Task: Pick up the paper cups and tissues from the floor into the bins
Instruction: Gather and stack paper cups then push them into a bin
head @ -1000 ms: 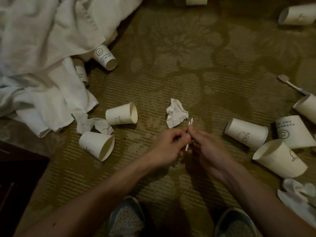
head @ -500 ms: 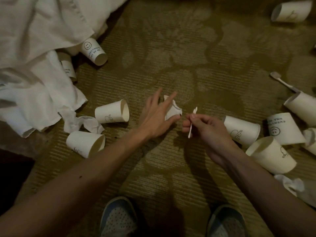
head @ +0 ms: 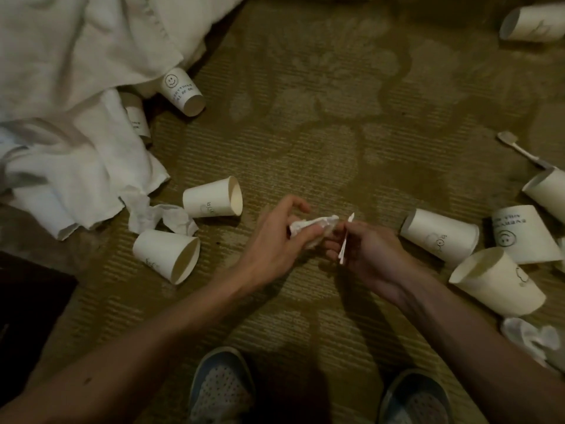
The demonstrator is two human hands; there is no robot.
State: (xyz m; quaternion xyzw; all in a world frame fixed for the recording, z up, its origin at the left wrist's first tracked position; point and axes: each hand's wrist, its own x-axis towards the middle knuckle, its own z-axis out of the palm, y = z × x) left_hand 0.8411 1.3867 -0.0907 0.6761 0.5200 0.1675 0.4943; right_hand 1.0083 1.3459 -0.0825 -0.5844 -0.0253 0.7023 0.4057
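Head view: a crumpled tissue (head: 315, 225) sits in the left hand (head: 273, 240), whose fingers curl round it. Just beside it, the right hand (head: 371, 250) pinches a thin white stick (head: 343, 249). A tipped paper cup (head: 209, 199) lies left of the left hand, and a second paper cup (head: 440, 233) lies right of the right hand.

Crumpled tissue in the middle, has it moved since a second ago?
Yes. The crumpled tissue lay on the carpet, level with the tipped paper cup on its left. Now the left hand grips it, nearer the person than that cup.
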